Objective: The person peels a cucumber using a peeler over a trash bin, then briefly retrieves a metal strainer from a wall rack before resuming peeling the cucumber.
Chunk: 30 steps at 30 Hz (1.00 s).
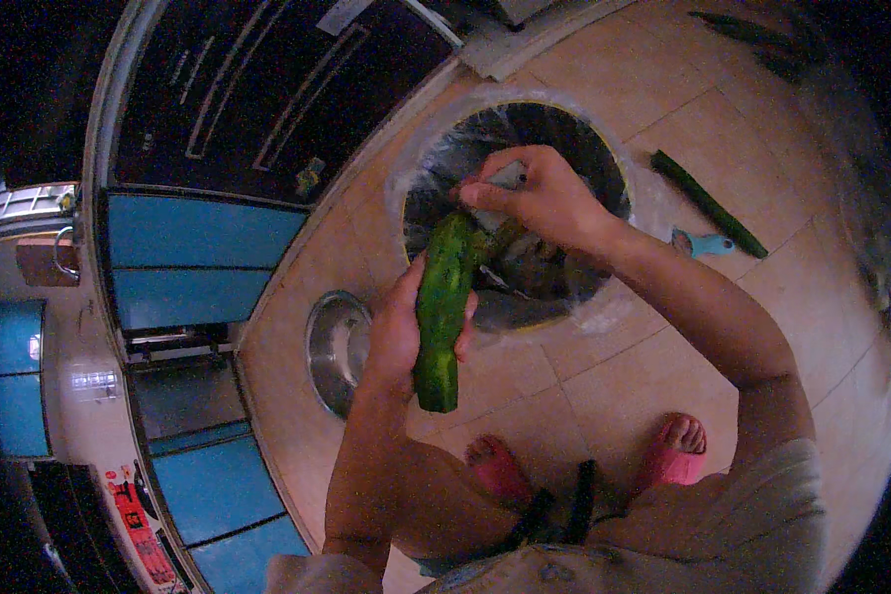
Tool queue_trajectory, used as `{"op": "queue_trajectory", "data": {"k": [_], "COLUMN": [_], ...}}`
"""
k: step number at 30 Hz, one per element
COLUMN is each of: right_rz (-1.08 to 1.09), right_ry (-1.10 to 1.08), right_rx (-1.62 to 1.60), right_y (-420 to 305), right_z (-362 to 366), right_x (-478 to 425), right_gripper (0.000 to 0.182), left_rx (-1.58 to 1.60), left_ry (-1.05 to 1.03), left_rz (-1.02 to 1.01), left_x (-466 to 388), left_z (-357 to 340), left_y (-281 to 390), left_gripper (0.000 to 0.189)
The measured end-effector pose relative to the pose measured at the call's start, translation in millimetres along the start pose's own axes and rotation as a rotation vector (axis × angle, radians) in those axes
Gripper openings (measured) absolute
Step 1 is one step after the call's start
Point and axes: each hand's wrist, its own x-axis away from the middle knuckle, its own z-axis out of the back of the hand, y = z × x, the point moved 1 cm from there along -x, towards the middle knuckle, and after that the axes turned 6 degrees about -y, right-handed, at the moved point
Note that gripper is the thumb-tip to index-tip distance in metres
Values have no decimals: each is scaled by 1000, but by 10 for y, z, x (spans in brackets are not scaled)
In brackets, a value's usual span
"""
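Observation:
My left hand (399,319) is wrapped around a thick green gourd-like vegetable (443,304), which looks like a cucumber or loofah. Its surface is streaked light and dark green, and its lower end points towards me. Between the thumb and fingers of my right hand (538,189) is a small tool with a pale grey handle (508,175). The tool's working end sits close to the vegetable's upper end, but its exact shape is blurred. Below both hands stands a round bin (624,194) with a yellowish rim, lined with plastic film and holding dim scraps (531,256).
A steel bowl (334,349) rests on the tiled floor (505,386) at left. To the right lie a long dark-green vegetable (709,204) and a teal-handled tool (709,245). Blue cabinets (200,230) line the left side. My feet wear pink slippers (676,460).

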Motion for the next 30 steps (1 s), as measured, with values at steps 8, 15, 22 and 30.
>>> {"op": "queue_trajectory", "data": {"k": [8, 15, 22, 30], "right_rz": [91, 84, -142, 297], "right_ry": [-344, -219, -58, -110], "right_rx": [51, 61, -54, 282], "right_y": [-353, -297, -201, -357], "right_z": [-120, -103, 56, -187], "right_x": [143, 99, 2, 120], "right_gripper": [21, 23, 24, 29], "left_rx": [44, 85, 44, -172], "left_ry": [224, 9, -25, 261], "left_rz": [60, 84, 26, -24], "left_x": [-55, -36, -66, -87], "left_z": [17, 96, 79, 74], "left_y": [-2, -9, 36, 9], "left_gripper": [44, 41, 42, 41]}}
